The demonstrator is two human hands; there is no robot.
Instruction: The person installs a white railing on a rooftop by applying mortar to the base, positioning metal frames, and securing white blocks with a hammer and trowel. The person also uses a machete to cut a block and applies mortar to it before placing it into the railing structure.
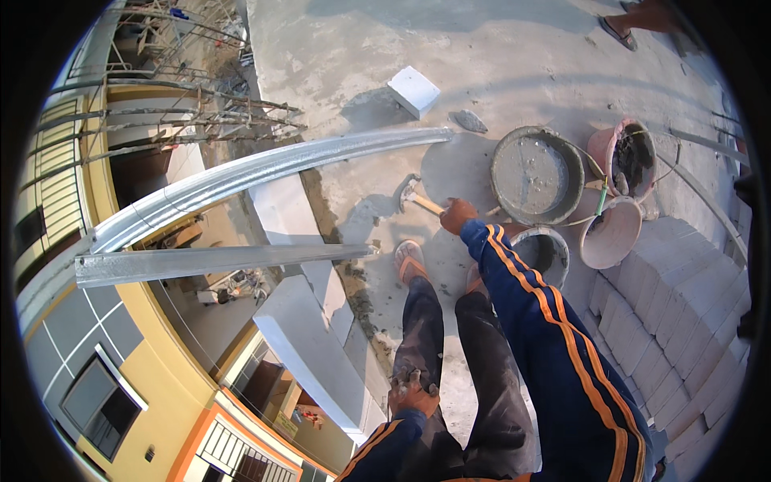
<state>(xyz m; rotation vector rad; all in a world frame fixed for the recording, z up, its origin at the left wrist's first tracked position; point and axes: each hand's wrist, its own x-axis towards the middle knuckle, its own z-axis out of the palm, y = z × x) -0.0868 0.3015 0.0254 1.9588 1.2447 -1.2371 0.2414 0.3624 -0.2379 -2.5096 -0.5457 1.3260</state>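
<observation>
My right hand (459, 215) is closed around the wooden handle of a hammer-like tool (426, 202), its metal head (408, 191) low over the concrete floor (361, 48). My left hand (414, 394) is by my left thigh, its fingers curled and grimy; what they hold, if anything, I cannot make out. Just right of my right hand are a wide bucket of grey wet mix (526, 173), a pink bucket with dark muck (630, 161), a pale pink bucket (610, 233) and a grey bucket (546, 257). A white block (414, 90) and a grey lump (468, 120) lie beyond.
At my left is the floor's edge, with metal channels (241, 169) across it, white blocks (305, 337), bamboo scaffolding (161, 120) and yellow housefronts below (152, 353). Stacked pale blocks (666, 305) stand at my right. Another person's sandalled foot (622, 30) is at the upper right.
</observation>
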